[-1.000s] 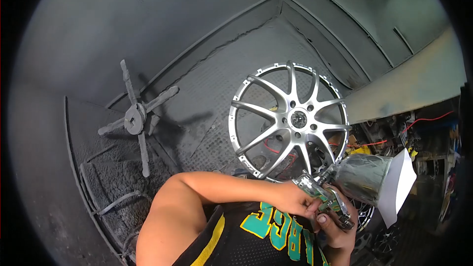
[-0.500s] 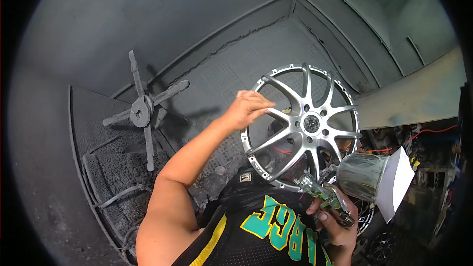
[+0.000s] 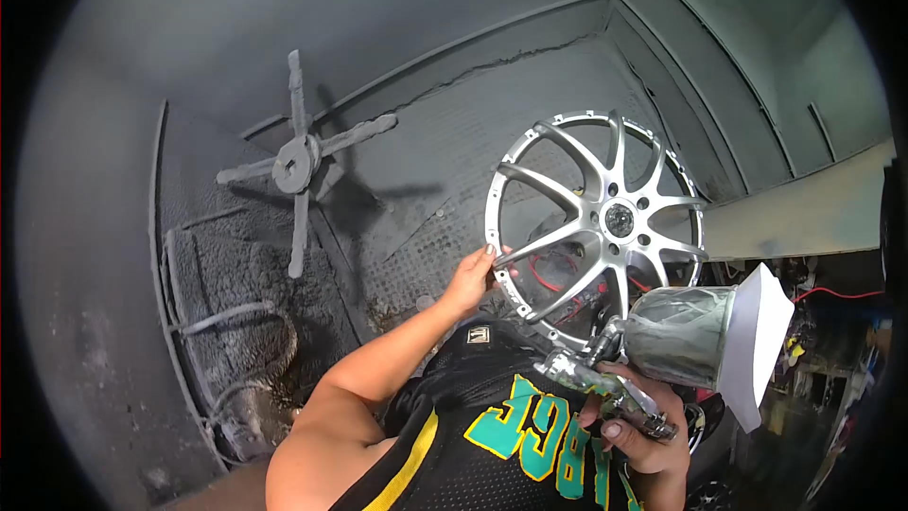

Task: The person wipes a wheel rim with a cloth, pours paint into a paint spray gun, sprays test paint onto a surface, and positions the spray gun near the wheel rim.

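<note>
A silver multi-spoke alloy wheel (image 3: 594, 170) stands tilted in front of me, its dark centre facing my way. My left hand (image 3: 470, 282) grips the wheel's lower left rim, thumb on the front edge and fingertips showing behind it. Close to my chest, my right hand (image 3: 653, 426) is closed around a spray gun (image 3: 577, 374). On the gun sits a paint-smeared cup (image 3: 676, 326) with a white paper-like cover (image 3: 757, 345) at its far end. The gun and cup overlap the wheel's lower edge, so I cannot see what supports the wheel.
A paint-crusted four-armed stand (image 3: 297, 166) rises at the left beside a rough, coated panel (image 3: 236, 284) and a hose-like loop (image 3: 232, 317). Grey booth walls (image 3: 426, 0) enclose the back. Cluttered shelves (image 3: 823, 360) and a red hose (image 3: 842, 294) lie to the right.
My left hand has moved down from beside the spokes and taken hold of the wheel's rim. The wheel appears slightly turned. My view has shifted, and the spray gun stays in my right hand.
</note>
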